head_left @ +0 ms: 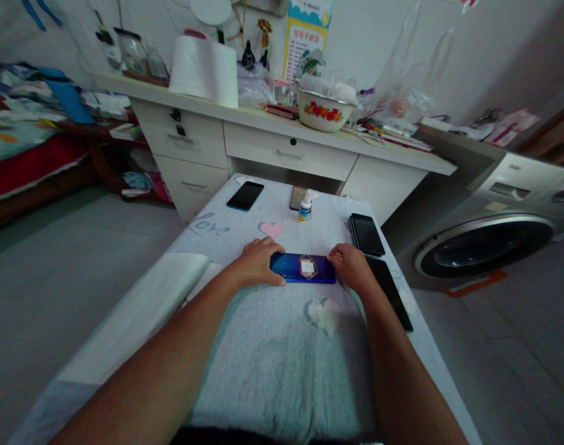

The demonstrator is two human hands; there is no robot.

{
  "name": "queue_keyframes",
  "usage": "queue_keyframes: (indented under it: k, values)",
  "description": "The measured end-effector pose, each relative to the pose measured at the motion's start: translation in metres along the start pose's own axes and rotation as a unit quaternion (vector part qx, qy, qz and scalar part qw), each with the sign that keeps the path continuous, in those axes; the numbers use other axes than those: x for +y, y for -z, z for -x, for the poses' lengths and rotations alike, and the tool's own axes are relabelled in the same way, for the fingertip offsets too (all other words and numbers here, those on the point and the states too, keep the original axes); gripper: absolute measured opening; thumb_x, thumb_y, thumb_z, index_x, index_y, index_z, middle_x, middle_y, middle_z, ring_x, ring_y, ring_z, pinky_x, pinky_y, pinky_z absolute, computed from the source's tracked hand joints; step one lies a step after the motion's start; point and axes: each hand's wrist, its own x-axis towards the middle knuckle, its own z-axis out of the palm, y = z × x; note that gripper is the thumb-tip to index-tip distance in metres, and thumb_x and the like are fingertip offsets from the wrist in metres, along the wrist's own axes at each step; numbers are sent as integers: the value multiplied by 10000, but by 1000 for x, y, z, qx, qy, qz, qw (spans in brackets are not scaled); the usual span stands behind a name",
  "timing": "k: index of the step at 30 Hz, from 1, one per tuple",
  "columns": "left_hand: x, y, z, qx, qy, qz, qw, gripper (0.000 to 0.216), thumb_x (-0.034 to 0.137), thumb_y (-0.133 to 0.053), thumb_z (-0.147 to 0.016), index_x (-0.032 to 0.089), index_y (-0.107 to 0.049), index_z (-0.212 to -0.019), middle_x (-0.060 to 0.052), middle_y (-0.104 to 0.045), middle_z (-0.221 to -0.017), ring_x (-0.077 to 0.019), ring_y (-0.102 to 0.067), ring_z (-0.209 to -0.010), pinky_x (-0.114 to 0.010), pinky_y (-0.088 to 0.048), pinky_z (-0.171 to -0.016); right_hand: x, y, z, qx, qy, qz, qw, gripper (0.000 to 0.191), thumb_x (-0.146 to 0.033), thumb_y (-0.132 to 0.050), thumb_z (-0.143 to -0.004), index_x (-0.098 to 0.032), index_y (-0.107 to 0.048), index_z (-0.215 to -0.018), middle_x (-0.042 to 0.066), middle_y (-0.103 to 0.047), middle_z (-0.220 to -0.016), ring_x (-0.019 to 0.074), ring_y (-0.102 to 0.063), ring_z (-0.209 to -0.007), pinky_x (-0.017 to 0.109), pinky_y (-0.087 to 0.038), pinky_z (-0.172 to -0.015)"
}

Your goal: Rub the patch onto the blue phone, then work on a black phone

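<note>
A glossy blue-purple smartphone (289,268) lies sideways on the cloth-covered table, with a pale square in an angular frame at the middle of its upward face. My left hand (262,262) grips its left end, thumb at the near edge and fingers at the far edge. At the right end, my right hand (349,264) has its fingers bent together on the phone's far corner; what the fingertips hold there is partly hidden. Beyond the phone stands a small white-capped bottle (305,207) with a blue and yellow label, in front of another phone (297,198).
A dark phone (245,196) lies at the far left. Stacked phones (368,234) and a black tablet-like device (389,293) line the right edge. A folded white cloth (170,303) is at left. Behind stand a white desk (258,139) and a washing machine (490,216).
</note>
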Motion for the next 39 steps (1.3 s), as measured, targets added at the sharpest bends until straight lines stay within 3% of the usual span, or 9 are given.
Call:
queue_keyframes:
  k: [17,39]
  values:
    - [1,1,1,1,5,4,1000,703,515,-749,-554,252,-566,-1180,-57,-540,-1150,-284,-492,-1076,-378,-394,-915,-9,37,28,-190,11,-44,981,70,-152,-573,-713,-174,-633,-683,7,-624,-658,122,-531,-611,220,-344,-561]
    - [0,0,1,5,1,-4,1000,712,516,-747,-556,236,-572,-1187,-62,-538,-1160,-282,-499,-1061,-378,-403,-914,-45,15,31,-133,117,7,984,133,-118,-505,-784,-153,-627,-746,58,-623,-816,130,-522,-701,227,-329,-631]
